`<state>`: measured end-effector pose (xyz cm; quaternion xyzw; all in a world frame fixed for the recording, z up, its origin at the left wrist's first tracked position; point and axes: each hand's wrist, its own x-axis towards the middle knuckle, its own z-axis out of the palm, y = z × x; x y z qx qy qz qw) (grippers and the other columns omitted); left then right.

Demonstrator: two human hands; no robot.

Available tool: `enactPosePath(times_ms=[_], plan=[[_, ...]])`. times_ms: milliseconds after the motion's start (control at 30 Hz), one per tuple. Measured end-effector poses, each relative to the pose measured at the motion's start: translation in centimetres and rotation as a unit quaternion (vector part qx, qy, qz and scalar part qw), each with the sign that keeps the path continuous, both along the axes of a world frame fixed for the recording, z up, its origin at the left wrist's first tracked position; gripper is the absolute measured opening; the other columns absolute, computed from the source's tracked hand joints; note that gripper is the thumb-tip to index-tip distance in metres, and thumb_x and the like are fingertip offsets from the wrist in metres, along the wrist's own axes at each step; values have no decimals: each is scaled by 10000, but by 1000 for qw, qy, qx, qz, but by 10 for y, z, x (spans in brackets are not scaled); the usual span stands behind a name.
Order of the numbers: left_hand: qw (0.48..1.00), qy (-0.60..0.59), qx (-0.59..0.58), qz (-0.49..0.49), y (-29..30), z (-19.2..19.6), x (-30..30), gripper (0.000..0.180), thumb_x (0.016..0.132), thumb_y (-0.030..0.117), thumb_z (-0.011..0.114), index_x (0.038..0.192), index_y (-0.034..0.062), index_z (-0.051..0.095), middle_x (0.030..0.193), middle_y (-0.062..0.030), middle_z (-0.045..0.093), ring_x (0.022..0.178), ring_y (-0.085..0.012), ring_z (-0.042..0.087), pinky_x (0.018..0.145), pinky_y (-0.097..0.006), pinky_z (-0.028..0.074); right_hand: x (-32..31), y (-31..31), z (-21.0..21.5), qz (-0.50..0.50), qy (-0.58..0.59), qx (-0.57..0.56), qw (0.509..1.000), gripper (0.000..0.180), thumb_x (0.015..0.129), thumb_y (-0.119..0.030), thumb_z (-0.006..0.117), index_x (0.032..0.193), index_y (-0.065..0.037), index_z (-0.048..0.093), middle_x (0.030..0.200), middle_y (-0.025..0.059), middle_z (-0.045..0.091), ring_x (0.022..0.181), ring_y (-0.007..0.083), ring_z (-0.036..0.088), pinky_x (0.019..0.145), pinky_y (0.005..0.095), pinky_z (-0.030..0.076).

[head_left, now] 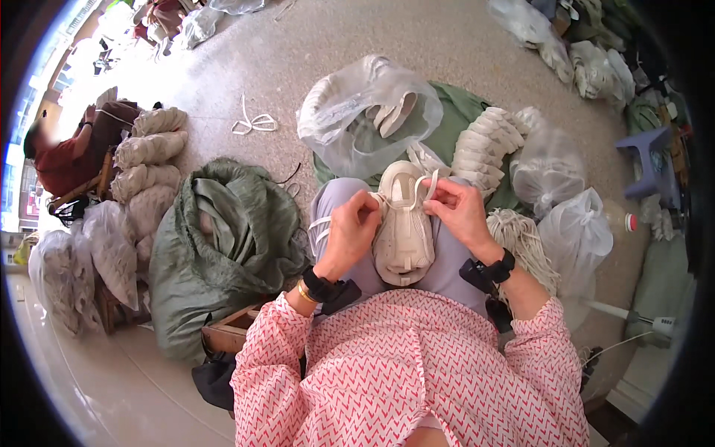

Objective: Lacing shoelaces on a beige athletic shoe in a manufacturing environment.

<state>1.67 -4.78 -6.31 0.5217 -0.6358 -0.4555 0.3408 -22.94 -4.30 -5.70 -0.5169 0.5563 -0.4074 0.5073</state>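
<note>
A cream lace-up shoe (404, 249) rests across my lap between my knees. Its heel end lies nearer my body. My right hand (463, 216) pinches a white shoelace (433, 183), which loops up beside the shoe's opening on the right. On the other side, my left hand (353, 229) is closed at the shoe's left edge, its thumb and fingers pressed together on the lace there. Part of the lace trails over my left thigh. How the lace runs through the eyelets is too small to make out.
A bundle of white laces (523, 246) lies by my right knee. Ahead are a clear plastic bag of shoes (365, 112) and a stacked row of shoes (485, 149) on green cloth. A large green sack (227, 246) stands left. Farther left sits another person (71, 160).
</note>
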Motion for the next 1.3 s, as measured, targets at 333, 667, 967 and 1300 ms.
enactPosePath(times_ms=[333, 667, 967, 1300], plan=[[998, 35, 39, -26, -5, -5, 0, 105, 924, -45, 672, 948, -21, 572, 902, -63, 686, 845, -98, 664, 766, -273, 554, 10, 1, 9, -8, 61, -30, 998, 244, 890, 42, 713, 1131, 14, 738, 909, 68, 754, 800, 103, 704, 753, 263, 585], [986, 138, 96, -4, -18, -19, -6, 87, 948, -38, 680, 971, -1, 605, 950, -51, 703, 872, -116, 667, 837, -287, 555, 17, -3, 13, 13, 140, -102, 985, 129, 843, 14, 741, 956, 39, 685, 783, 122, 730, 710, 200, 725, 674, 308, 570], [988, 141, 53, 28, -16, -28, -14, 95, 956, -33, 682, 951, 2, 594, 925, -55, 714, 849, -111, 686, 792, -267, 554, 15, -2, 8, 8, 151, -88, 985, 152, 856, 3, 749, 997, 28, 699, 834, 107, 749, 733, 161, 727, 702, 290, 584], [997, 25, -53, 45, -8, -15, -22, 92, 869, -39, 689, 908, -7, 612, 752, -99, 675, 691, -149, 670, 639, -312, 517, 14, -3, 4, 7, 142, -86, 986, 133, 852, 0, 747, 975, 26, 704, 802, 86, 741, 721, 139, 715, 687, 283, 576]])
